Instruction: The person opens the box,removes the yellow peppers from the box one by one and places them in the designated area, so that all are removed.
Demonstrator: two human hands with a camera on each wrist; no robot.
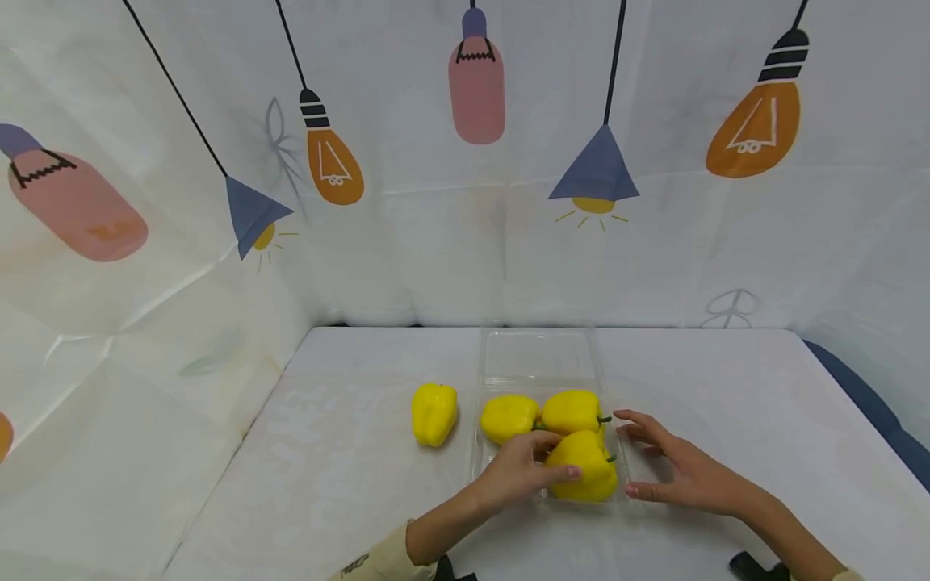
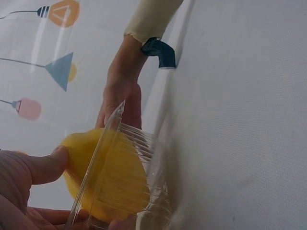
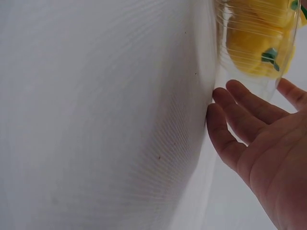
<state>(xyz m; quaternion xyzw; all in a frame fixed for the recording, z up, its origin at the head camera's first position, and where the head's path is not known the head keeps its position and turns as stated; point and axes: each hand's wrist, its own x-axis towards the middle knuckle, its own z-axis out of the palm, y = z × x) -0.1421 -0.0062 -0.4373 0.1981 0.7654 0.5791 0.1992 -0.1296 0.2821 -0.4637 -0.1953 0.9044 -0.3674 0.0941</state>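
In the head view, my left hand (image 1: 517, 474) holds a yellow bell pepper (image 1: 590, 470), thumb on its near side and fingers over its left. This pepper lies in the front right of a clear plastic clamshell box (image 1: 475, 461). Behind it in the box sit two more yellow bell peppers, one on the left (image 1: 507, 418) and one on the right (image 1: 570, 409) with a green stem. My right hand (image 1: 686, 474) is at the box's right side, fingers spread and the palm holding nothing. The left wrist view shows the held pepper (image 2: 112, 177) behind the box's ribbed wall.
A single yellow bell pepper (image 1: 433, 414) stands on the white table (image 1: 327, 468), left of the box. The box's clear lid (image 1: 538, 355) lies folded back toward the wall. A white sheet printed with lamps (image 1: 407, 242) hangs behind the table and along its left side.
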